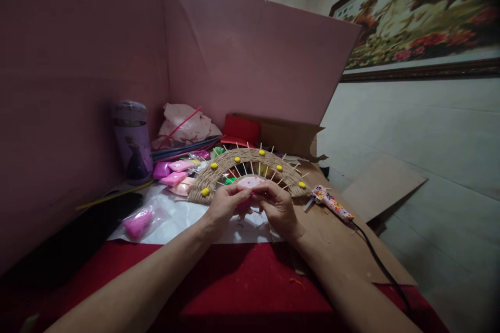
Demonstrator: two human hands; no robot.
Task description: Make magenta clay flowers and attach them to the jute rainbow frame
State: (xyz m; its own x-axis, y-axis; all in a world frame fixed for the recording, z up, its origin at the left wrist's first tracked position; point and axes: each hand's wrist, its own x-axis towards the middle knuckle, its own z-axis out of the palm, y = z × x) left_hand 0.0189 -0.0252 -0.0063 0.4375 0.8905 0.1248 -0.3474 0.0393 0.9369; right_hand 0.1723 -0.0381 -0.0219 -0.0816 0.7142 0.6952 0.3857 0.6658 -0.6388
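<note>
My left hand [228,205] and my right hand [276,208] meet in front of me, their fingertips pinched together on a small magenta piece [245,203]. It looks like soft modelling clay, though the fingers cover most of it. Just behind the hands stands a half-round fan-shaped piece wound with brown twine [250,156]. Thin wooden sticks stick out of its band, and several yellow dots [214,165] sit along it. At its centre is a white half-disc with pink spots [251,181].
Packets of coloured clay [174,179] lie left of the twine piece, with a bagged pink lump [138,223] nearer me. A purple tumbler [133,145] stands behind them. On the cardboard [336,239] at right rests a flower-patterned glue gun [332,203], its black cord trailing toward me.
</note>
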